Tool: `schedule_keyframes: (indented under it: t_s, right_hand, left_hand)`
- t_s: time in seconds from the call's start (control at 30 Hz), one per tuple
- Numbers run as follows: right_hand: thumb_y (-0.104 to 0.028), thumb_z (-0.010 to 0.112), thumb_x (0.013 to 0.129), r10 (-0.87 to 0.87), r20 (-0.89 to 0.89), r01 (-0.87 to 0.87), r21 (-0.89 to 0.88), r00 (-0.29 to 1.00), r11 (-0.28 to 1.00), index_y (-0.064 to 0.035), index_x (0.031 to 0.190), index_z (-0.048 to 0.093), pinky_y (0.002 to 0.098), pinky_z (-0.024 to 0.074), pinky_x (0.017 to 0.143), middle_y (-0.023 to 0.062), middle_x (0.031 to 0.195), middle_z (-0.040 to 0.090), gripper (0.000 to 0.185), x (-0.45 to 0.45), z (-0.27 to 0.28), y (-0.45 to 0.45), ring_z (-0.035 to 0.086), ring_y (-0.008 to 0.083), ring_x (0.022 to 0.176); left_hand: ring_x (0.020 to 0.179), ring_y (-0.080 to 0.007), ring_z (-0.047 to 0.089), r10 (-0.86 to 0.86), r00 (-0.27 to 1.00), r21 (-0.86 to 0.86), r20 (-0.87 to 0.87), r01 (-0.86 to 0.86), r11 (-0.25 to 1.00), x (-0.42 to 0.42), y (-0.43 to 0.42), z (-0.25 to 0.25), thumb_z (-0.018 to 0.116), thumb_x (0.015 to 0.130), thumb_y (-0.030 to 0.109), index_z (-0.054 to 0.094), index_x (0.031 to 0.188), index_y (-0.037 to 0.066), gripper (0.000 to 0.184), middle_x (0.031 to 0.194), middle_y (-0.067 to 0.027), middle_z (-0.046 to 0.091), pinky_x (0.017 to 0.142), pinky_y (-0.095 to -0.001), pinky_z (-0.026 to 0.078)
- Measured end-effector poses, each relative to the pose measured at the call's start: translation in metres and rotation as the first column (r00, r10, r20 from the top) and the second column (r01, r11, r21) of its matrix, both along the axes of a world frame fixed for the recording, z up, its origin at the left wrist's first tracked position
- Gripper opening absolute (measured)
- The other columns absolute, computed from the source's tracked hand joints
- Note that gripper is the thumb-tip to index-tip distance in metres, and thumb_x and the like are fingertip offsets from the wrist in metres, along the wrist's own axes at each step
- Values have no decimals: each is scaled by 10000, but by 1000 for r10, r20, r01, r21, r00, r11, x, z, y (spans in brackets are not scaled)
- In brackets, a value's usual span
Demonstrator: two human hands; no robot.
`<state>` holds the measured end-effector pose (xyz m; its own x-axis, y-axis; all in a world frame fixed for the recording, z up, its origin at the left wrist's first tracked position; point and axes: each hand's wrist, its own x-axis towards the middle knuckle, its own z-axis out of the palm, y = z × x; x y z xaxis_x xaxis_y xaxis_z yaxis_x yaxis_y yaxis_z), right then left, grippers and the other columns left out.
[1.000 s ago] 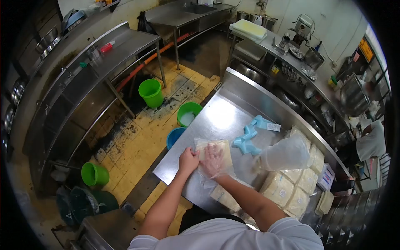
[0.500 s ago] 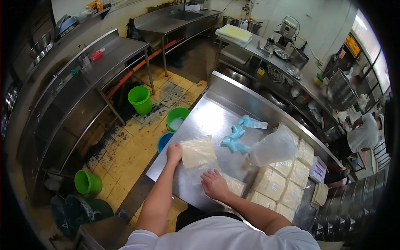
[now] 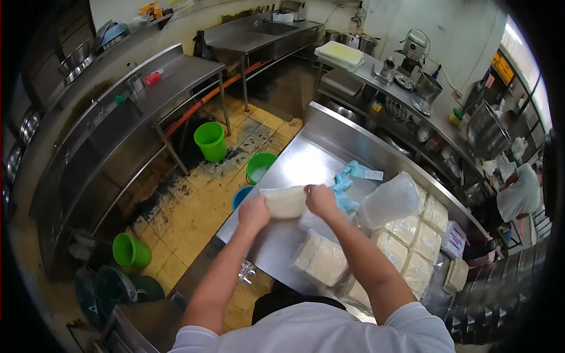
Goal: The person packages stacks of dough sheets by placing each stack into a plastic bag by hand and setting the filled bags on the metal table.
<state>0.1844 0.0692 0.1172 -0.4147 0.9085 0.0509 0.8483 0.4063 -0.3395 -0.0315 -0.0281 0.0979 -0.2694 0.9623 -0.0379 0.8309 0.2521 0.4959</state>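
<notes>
My left hand (image 3: pixel 254 213) grips the left end of a clear-bagged packet of pale, flat sheets (image 3: pixel 286 203). At its other end, my right hand (image 3: pixel 321 200) is closed on the upper right edge. The packet is tilted and slightly blurred, above the steel table (image 3: pixel 265 250). Nearer my body lies a second packet of pale sheets (image 3: pixel 321 259) in clear plastic. Crumpled blue strip material (image 3: pixel 344 188) with a white printed label lies just beyond my right hand. A bundle of translucent plastic bags (image 3: pixel 388 203) rests beside stacked bagged packets (image 3: pixel 406 235) on the right.
A raised steel backsplash (image 3: pixel 382 147) runs along the table's far side. Green buckets (image 3: pixel 210 141) stand on the yellow tiled floor to the left. Large metal steamer trays (image 3: pixel 500 288) are at the right. Another person (image 3: pixel 518 194) stands at far right.
My right hand has moved up from beside the nearer packet to the held packet's right edge. Both hands now tilt that packet, which lay flat before. The view has shifted slightly.
</notes>
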Motion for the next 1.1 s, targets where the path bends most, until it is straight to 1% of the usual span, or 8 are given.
schedule_keyframes:
  t_s: [0.13,0.3,0.43,0.67,0.8,0.9,0.97,1.1]
  right_hand:
    - [-132,584,903,2,-234,5,30,972,1000,-84,1033,761,523,562,794,253,894,718,225,-8,75,-13,704,427,833]
    - [-105,576,903,57,-242,-92,-137,969,986,-45,1099,709,548,547,788,267,873,702,244,9,37,-96,685,451,832]
    - [-199,619,896,259,20,-219,-471,966,854,-31,1108,723,492,527,934,269,1057,697,290,30,-20,-161,658,434,1029]
    - [-342,611,949,388,-224,-409,-54,894,911,6,1344,594,472,450,1077,248,1342,599,526,-26,-38,-132,574,421,1236]
    - [-292,629,950,227,140,-236,56,964,970,12,1446,479,552,341,1148,262,1466,491,601,-53,-102,-105,455,431,1369]
    - [-318,664,933,176,80,-167,-105,981,980,2,1479,447,606,249,1188,274,1552,383,670,-43,-104,-101,338,443,1457]
    - [-382,701,910,176,-51,-182,-398,983,899,-4,1508,420,627,194,1207,274,1601,305,761,-32,-77,-110,262,449,1499]
    - [-440,790,807,406,156,-375,-197,900,906,-58,1494,462,652,181,1203,258,1606,303,852,-3,-49,-184,264,467,1492]
  left_hand:
    - [877,-445,689,80,988,274,133,-114,955,-18,-19,76,570,909,193,718,1095,99,255,933,-232,722,789,-534,542]
    - [909,-446,680,84,971,240,225,-139,961,-10,-113,36,556,924,191,710,1139,106,278,963,-212,723,810,-538,534]
    - [1053,-403,677,-19,981,-491,193,113,864,-15,-184,-15,615,914,215,719,1130,74,278,1113,-220,716,934,-510,522]
    - [1327,-374,518,-274,961,83,-45,277,957,-19,-116,-30,556,975,261,579,1363,18,459,1423,-196,567,1079,-471,435]
    - [1430,-352,417,-111,963,69,-246,131,989,-64,-67,-107,475,1031,325,508,1444,35,506,1561,-190,434,1101,-557,389]
    - [1346,-354,528,-24,932,-35,-363,12,999,-73,-73,-85,458,1042,390,581,1385,33,510,1461,-223,542,1065,-522,440]
    - [1199,-361,628,105,991,-245,-81,-121,962,-56,-104,-30,468,1039,417,646,1296,26,500,1317,-236,636,996,-504,490]
    - [875,-337,738,215,962,-534,167,-95,840,-21,-153,-49,520,1023,409,723,1072,5,455,945,-207,747,808,-481,565]
